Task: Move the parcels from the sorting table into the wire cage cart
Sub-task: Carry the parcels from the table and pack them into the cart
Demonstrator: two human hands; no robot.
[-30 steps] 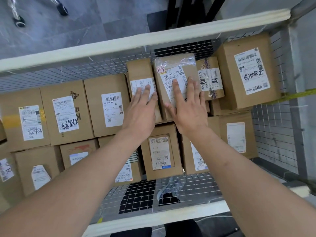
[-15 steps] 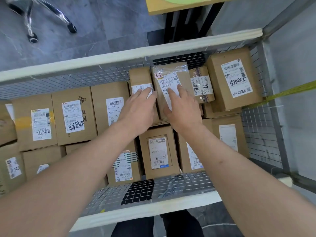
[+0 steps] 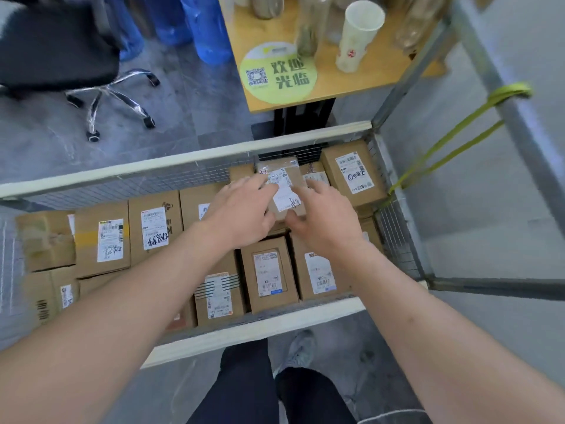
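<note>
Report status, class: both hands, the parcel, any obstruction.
Left hand and right hand open, over the plastic-wrapped parcel. Parcel sits in the wire cage cart, atop other boxes. Nothing in the way.

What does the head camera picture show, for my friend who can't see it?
Two bare hands, the left hand and the right hand, reach into a wire cage cart packed with labelled cardboard parcels, over a plastic-wrapped parcel at the far side. Beyond the cart stand a wooden table with a paper cup and an office chair.

Both hands, left hand [image 3: 244, 209] and right hand [image 3: 324, 215], now sit lower on the film-wrapped parcel [image 3: 282, 186], fingers more curled; the view rises, revealing a wooden table [image 3: 333, 78] at upper centre.
</note>
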